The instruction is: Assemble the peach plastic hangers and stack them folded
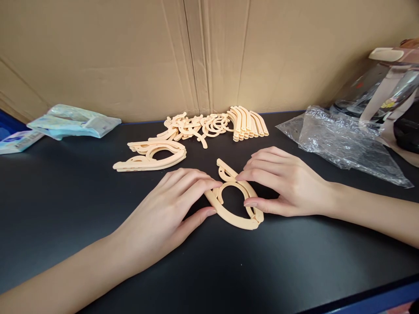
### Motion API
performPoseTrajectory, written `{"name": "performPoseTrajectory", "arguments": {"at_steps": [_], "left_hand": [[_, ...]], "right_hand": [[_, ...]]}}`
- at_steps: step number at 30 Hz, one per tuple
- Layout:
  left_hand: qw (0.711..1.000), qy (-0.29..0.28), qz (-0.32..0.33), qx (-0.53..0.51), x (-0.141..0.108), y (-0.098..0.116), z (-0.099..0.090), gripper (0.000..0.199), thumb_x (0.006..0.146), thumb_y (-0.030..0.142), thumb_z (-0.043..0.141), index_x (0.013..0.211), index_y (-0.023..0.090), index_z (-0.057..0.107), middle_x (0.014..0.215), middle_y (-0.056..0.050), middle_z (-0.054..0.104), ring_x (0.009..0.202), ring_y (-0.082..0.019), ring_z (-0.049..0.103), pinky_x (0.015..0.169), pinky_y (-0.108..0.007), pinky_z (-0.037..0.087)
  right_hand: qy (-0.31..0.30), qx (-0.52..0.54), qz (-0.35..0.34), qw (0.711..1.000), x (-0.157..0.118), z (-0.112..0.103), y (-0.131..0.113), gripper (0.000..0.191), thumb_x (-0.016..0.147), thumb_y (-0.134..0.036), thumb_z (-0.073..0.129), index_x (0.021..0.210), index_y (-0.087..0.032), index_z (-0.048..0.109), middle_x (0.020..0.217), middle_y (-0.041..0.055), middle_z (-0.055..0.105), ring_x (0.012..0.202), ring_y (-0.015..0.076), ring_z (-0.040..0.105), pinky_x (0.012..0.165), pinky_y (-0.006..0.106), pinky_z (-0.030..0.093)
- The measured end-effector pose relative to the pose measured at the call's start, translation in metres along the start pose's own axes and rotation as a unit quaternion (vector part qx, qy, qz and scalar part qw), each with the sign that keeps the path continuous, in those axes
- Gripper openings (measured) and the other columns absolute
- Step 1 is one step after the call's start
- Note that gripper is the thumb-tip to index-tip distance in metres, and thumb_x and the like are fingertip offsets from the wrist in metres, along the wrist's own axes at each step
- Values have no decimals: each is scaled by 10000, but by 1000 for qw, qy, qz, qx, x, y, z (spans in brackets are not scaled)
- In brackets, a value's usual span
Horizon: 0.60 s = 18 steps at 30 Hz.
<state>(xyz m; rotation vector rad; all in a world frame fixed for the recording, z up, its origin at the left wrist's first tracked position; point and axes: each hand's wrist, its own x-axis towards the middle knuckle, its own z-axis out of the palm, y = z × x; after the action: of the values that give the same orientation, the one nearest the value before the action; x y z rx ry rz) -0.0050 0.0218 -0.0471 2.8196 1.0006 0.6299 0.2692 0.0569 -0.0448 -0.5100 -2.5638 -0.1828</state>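
Observation:
A beige plastic folding hanger (pixel 234 220) lies on the black tabletop in front of me, its two curved arms folded toward each other around a round hook. My left hand (pixel 178 198) pinches the left arm, with fingertips on top and the thumb at its near side. On the other arm, my right hand (pixel 283 181) has its fingertips over the upper part and its thumb near the inner edge. The fingers partly cover both arms. Just beyond my left hand rests a stack of folded hangers (pixel 150 165).
Behind lie a heap of loose hook pieces (pixel 186 126) and a row of curved arm pieces (pixel 244 122). Crumpled clear plastic bags (pixel 340 139) and a transparent bottle with a strap (pixel 369 91) are at right. Tissue packs (pixel 73 122) sit at left, and cardboard (pixel 124 56) stands behind.

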Motion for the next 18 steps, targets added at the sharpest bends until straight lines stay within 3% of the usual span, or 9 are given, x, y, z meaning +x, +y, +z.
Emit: {"name": "performPoseTrajectory", "arguments": {"at_steps": [5, 9, 12, 18], "left_hand": [[1000, 18, -25, 0, 0, 1, 1, 419, 1009, 444, 562, 1368, 247, 472, 1375, -51, 551, 1316, -219, 496, 1112, -325, 387], [998, 2, -56, -2, -1, 3, 2, 613, 938, 621, 589, 1422, 287, 416, 1483, -54, 501, 1387, -270, 462, 1138, -415, 425], [998, -13, -64, -8, -3, 2, 3, 701, 921, 665, 578, 1469, 284, 366, 1523, -67, 483, 1416, -293, 450, 1147, -459, 439], [996, -23, -84, -9, -8, -3, 8, 845, 885, 741, 557, 1551, 313, 264, 1549, -57, 481, 1432, -360, 437, 1154, -550, 429]], "right_hand": [[-4, 60, 6, 998, -1, 0, 1, 362, 987, -443, 597, 1082, -98, 651, 979, 111, 720, 956, 238, 667, 926, 402, 486], [-77, 158, 11, 984, -2, 1, -2, 612, 889, -579, 686, 1265, -109, 576, 1332, 171, 628, 1264, 264, 572, 1065, 401, 437], [-110, 168, 30, 979, -2, 2, -4, 730, 873, -549, 723, 1400, -112, 471, 1486, 183, 516, 1391, 266, 468, 1128, 410, 385], [-72, 148, 71, 984, 0, 4, -2, 699, 867, -525, 740, 1357, -97, 485, 1285, 161, 638, 1135, 266, 599, 977, 400, 453]]}}
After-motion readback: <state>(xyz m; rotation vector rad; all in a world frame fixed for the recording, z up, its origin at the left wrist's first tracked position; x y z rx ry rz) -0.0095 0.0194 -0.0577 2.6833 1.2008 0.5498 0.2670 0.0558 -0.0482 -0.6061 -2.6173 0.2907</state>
